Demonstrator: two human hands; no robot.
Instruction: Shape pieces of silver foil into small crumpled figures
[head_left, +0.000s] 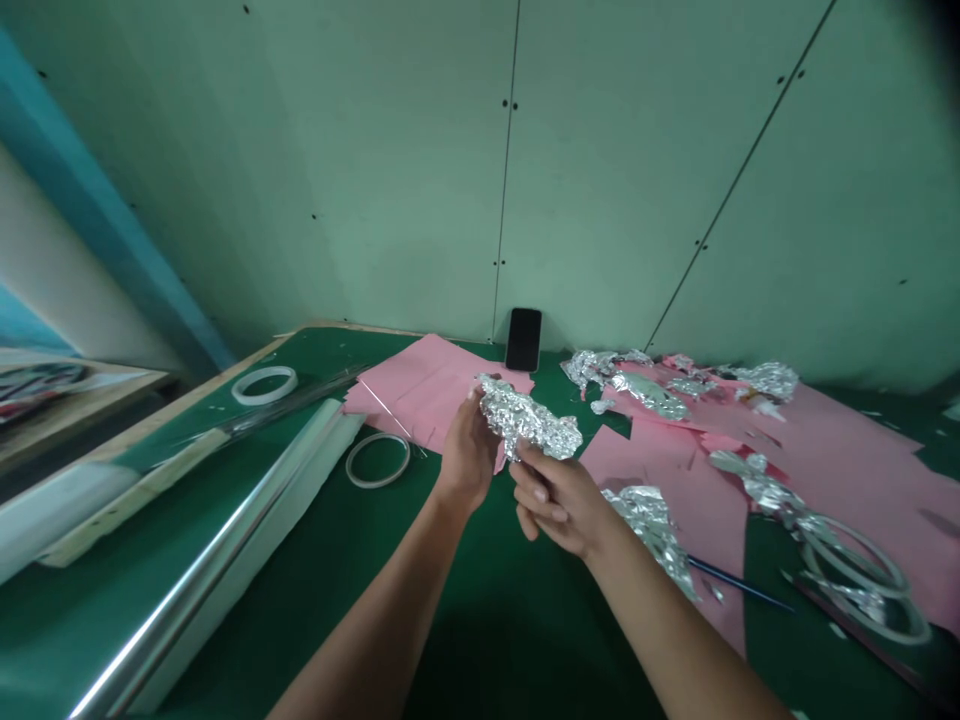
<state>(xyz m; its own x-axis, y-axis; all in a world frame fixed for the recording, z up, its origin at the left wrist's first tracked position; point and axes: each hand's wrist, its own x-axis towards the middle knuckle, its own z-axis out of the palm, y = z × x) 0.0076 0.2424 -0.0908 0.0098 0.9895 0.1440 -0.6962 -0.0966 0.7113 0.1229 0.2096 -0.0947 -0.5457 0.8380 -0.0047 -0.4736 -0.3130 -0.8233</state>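
Note:
A crumpled piece of aluminium foil (531, 418) is held up over the middle of the green table, between my two hands. My left hand (469, 452) grips its left end, fingers partly hidden behind the foil. From below and the right, my right hand (559, 495) pinches its lower edge with thumb and curled fingers. Behind the foil lie pink paper sheets (420, 375). More crumpled foil (652, 525) rests beside my right forearm, on another pink sheet (705, 480).
A phone (523, 338) leans on the green wall (390, 150). Tape rings (377, 462) and a long foil roll (217, 560) lie to the left. Foil scraps (651, 392), a dark blue pen-like stick (739, 583) and more tape rings (862, 555) are on the right.

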